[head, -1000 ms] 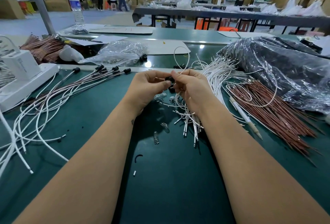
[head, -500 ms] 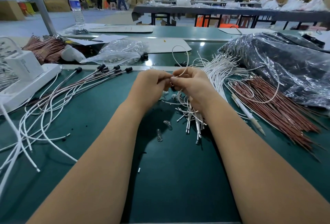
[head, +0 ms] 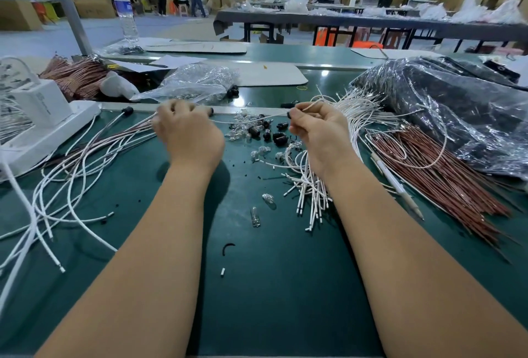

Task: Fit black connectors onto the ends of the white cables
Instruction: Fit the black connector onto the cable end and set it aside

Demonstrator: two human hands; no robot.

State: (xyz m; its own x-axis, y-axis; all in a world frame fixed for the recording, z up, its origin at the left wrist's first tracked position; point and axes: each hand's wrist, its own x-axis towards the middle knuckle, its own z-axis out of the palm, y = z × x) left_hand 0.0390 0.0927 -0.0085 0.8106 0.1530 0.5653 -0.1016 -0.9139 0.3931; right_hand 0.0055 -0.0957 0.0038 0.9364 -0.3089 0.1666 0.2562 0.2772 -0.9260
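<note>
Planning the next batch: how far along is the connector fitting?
Done: a fan of capped cables lies at left. In hand: one white cable stretched between left hand and right hand. Left: a large uncapped cable bundle, plus loose black connectors.

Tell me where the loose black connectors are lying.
Head view: loose black connectors lie mid-table between the left hand and right hand, among small glass bulbs.

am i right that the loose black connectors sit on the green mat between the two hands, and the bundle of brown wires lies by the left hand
Not quite. The head view shows the loose black connectors on the green mat between the left hand and right hand, but the bundle of brown wires lies by the right hand.
</note>
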